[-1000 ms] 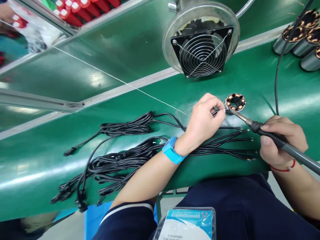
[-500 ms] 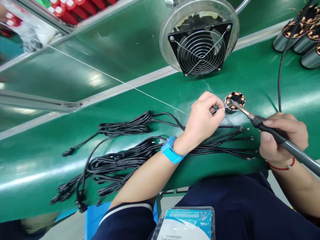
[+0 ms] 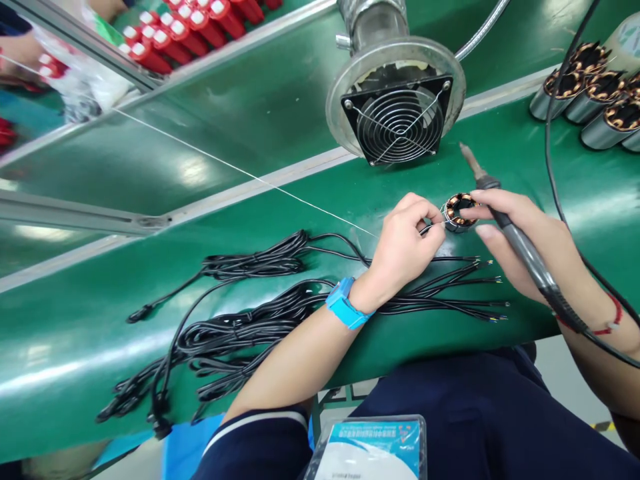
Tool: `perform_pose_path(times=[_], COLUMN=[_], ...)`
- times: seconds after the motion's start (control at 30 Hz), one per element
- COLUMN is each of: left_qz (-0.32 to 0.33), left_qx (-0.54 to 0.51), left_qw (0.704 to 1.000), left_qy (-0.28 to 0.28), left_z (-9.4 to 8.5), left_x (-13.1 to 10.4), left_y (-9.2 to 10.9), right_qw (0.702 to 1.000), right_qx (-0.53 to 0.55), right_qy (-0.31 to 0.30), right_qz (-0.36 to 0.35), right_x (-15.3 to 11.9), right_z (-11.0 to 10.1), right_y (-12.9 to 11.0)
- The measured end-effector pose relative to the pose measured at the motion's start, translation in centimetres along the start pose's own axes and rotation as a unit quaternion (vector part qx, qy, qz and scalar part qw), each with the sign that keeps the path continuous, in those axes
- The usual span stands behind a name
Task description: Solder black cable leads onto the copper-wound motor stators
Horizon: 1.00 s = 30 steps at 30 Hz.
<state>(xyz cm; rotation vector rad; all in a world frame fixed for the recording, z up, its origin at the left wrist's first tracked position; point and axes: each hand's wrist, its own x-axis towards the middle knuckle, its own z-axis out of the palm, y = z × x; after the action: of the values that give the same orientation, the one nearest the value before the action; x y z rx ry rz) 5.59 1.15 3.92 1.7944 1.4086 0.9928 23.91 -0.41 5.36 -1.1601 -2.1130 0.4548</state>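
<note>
My left hand (image 3: pixel 406 235) is pinched closed on the end of a black power cable (image 3: pixel 426 229), right beside a small motor stator (image 3: pixel 454 217) with copper windings. A thin pale strand (image 3: pixel 250 175) runs from the upper left down to this hand; whether the fingers grip it is hidden. My right hand (image 3: pixel 553 233) holds a soldering iron (image 3: pixel 523 250), its tip pointing up and away beyond the stator. The thumb and fingers of that hand reach to the stator's right side, and the fingertips overlap its rim.
Coiled black power cords (image 3: pixel 240 330) lie to the left, their stripped ends under my left wrist. A fan with a wire guard (image 3: pixel 400 123) hangs ahead. Metal-cased stators (image 3: pixel 600 127) stand at the back right. Red parts (image 3: pixel 195 30) fill the upper shelf. The iron's cord (image 3: pixel 550 147) crosses the right side.
The soldering iron's tip has lifted off the stator and swung up and away. My right hand has moved left, its fingers now at the stator. My left hand keeps its pinch.
</note>
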Motion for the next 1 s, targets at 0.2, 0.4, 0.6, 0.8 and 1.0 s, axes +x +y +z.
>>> perform_pose_path(times=[0.2,0.4,0.6,0.8,1.0], left_qz=[0.005,-0.088,-0.275,-0.313,-0.31], left_qx=[-0.004,-0.098,-0.259,-0.327,-0.303], left_qw=[1.0,0.99,0.899,0.884,0.896], left_qy=[-0.003,-0.055,-0.224,-0.116,-0.095], left_z=[0.0,-0.6,-2.5,-2.1,-0.9], left_x=[-0.1,0.2,1.4,1.5,1.3], left_y=[-0.1,-0.3,0.0,-0.3,-0.8], right_qw=[0.999,0.999,0.993,0.995,0.995], right_qx=[-0.015,-0.01,-0.042,-0.012,0.044], right_qy=[-0.029,-0.041,-0.09,-0.07,-0.051], right_qz=[-0.012,-0.018,-0.06,-0.073,-0.071], right_x=[1.0,1.9,2.2,1.6,1.6], right_z=[0.1,0.5,2.6,2.8,2.2], right_y=[0.5,1.6,3.3,3.7,3.7])
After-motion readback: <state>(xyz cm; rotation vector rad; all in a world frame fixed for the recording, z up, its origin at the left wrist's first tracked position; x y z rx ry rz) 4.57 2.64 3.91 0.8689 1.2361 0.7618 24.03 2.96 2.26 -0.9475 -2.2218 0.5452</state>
